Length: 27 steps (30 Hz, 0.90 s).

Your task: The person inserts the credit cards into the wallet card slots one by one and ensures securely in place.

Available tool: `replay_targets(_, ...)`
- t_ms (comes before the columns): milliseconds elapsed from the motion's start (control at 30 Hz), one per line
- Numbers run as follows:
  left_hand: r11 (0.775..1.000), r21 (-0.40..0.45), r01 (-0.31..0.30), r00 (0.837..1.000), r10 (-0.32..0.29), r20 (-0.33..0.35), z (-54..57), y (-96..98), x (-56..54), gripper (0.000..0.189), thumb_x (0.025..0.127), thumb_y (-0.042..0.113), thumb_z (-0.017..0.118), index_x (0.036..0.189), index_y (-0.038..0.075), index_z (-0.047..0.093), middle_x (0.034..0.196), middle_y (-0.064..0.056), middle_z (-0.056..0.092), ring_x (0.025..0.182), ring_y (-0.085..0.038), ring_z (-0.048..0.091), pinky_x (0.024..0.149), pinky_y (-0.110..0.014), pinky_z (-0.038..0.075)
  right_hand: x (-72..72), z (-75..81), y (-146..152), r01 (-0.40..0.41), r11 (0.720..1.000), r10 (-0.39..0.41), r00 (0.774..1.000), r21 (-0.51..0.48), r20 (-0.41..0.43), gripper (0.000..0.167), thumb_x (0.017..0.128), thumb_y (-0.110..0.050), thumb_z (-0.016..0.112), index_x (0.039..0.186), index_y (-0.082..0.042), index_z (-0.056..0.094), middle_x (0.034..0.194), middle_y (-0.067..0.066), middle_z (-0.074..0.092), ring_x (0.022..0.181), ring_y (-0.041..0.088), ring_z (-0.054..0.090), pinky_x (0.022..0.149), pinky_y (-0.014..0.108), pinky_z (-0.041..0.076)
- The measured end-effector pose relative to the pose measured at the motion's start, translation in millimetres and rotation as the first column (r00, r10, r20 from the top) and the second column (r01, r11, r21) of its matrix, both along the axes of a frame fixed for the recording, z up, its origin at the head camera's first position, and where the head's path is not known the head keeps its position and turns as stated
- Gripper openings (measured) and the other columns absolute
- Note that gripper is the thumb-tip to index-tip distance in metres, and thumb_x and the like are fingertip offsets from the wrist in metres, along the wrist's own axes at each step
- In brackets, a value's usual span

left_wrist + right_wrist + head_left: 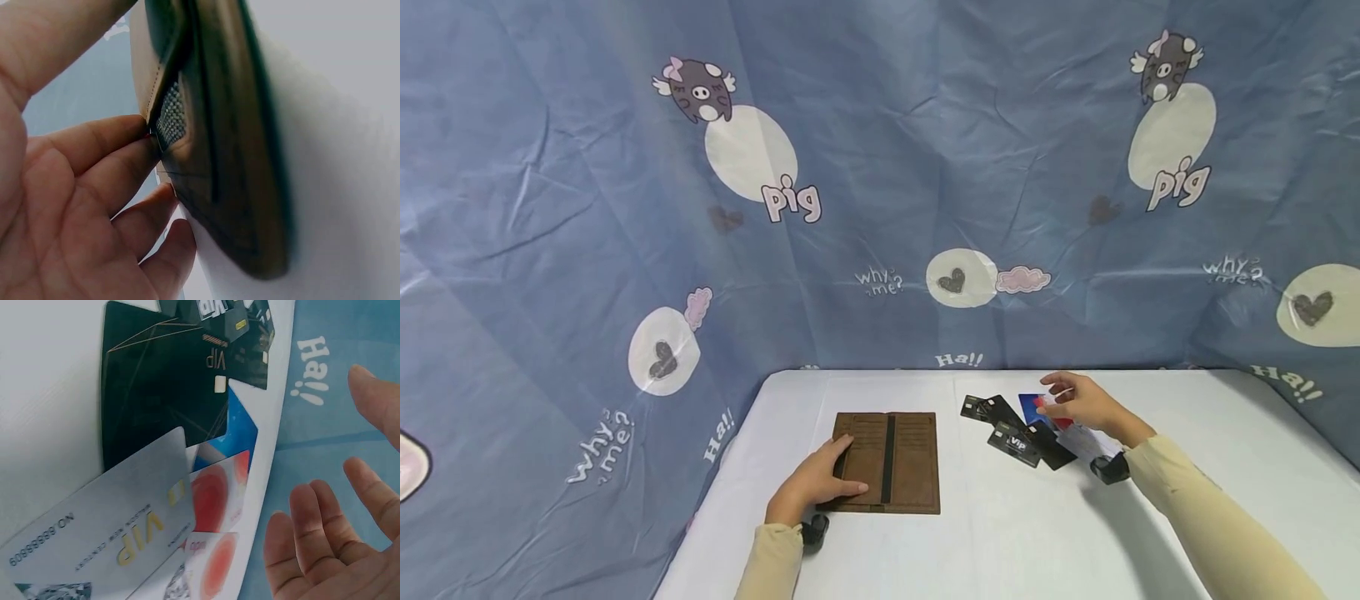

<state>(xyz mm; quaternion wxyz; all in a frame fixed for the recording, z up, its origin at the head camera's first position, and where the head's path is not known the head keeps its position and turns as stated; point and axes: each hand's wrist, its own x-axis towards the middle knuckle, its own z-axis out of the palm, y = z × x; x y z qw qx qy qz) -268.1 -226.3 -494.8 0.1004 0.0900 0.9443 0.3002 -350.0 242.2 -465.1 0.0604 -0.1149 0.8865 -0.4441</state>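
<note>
A brown wallet (914,458) lies unfolded on the white table, a dark band down its middle. My left hand (816,481) is at its left side, thumb reaching over the lower left panel. In the left wrist view, fairly straight fingers (100,162) touch the wallet's edge (231,206), with a wide gap to the thumb. Over the cards at the right, my right hand (1086,407) hovers with relaxed fingers and nothing between them. Below it lie black cards (162,381), a silver VIP card (125,519), a blue card (240,431) and red-and-white cards (215,494), partly overlapping.
A white cloth covers the table (970,550). Behind it and along the left hangs a blue printed curtain (865,325). Both wrists carry small black devices; the right one (1110,468) is near the cards.
</note>
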Motion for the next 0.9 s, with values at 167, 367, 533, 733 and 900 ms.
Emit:
replay_targets(167, 1.0, -0.008, -0.005, 1.0, 0.005, 0.013, -0.8, -0.3, 0.9, 0.093, 0.078, 0.039, 0.084, 0.152, 0.007, 0.037, 0.156, -0.028, 0.031, 0.143, -0.051, 0.03, 0.109, -0.066, 0.033, 0.6, -6.1, 5, 0.019, 1.0, -0.019, 1.0, -0.012, 0.0, 0.066, 0.08, -0.021, 0.082, 0.133, 0.007, 0.052, 0.121, 0.03, 0.057, 0.098, 0.028, 0.062, 0.075, 0.029, 0.055)
replay_targets(367, 1.0, 0.002, -0.003, 1.0, 0.003, 0.007, 0.5, -0.5, -0.6, 0.094, 0.077, 0.038, 0.084, 0.152, 0.006, 0.038, 0.156, -0.029, 0.031, 0.142, -0.051, 0.031, 0.109, -0.066, 0.033, 0.2, -7.1, 8, 0.038, 0.999, -0.037, 0.999, 0.01, -0.021, 0.063, 0.081, -0.019, 0.081, 0.132, 0.006, 0.053, 0.119, 0.03, 0.058, 0.099, 0.028, 0.062, 0.076, 0.03, 0.053)
replay_targets(533, 1.0, -0.005, -0.004, 1.0, 0.004, 0.008, 1.5, 0.0, -0.8, 0.094, 0.077, 0.038, 0.084, 0.152, 0.006, 0.038, 0.156, -0.03, 0.031, 0.142, -0.052, 0.031, 0.109, -0.067, 0.033, 3.2, -8.9, 8, 0.04, 0.999, -0.04, 0.999, 0.011, -0.03, 0.064, 0.08, -0.02, 0.081, 0.132, 0.006, 0.053, 0.118, 0.028, 0.058, 0.099, 0.027, 0.061, 0.076, 0.03, 0.052)
replay_targets(733, 1.0, -0.01, -0.006, 1.0, 0.006, 0.01, 0.3, 1.9, 0.8, 0.093, 0.077, 0.038, 0.084, 0.152, 0.006, 0.038, 0.155, -0.03, 0.032, 0.141, -0.052, 0.032, 0.108, -0.067, 0.034, 7.0, -11.7, 12, 0.031, 0.999, -0.03, 0.999, 0.022, -0.045, 0.063, 0.081, -0.021, 0.081, 0.131, 0.007, 0.053, 0.118, 0.029, 0.059, 0.098, 0.027, 0.061, 0.077, 0.03, 0.052)
replay_targets(900, 1.0, -0.001, -0.009, 1.0, 0.009, 0.011, 2.5, 0.4, 1.5, 0.093, 0.077, 0.038, 0.084, 0.152, 0.007, 0.038, 0.155, -0.031, 0.031, 0.141, -0.052, 0.031, 0.108, -0.068, 0.033, 7.1, -10.0, 15, 0.031, 0.998, -0.027, 0.996, 0.054, -0.08, 0.061, 0.082, -0.021, 0.08, 0.129, 0.007, 0.055, 0.118, 0.028, 0.06, 0.098, 0.027, 0.061, 0.079, 0.033, 0.05)
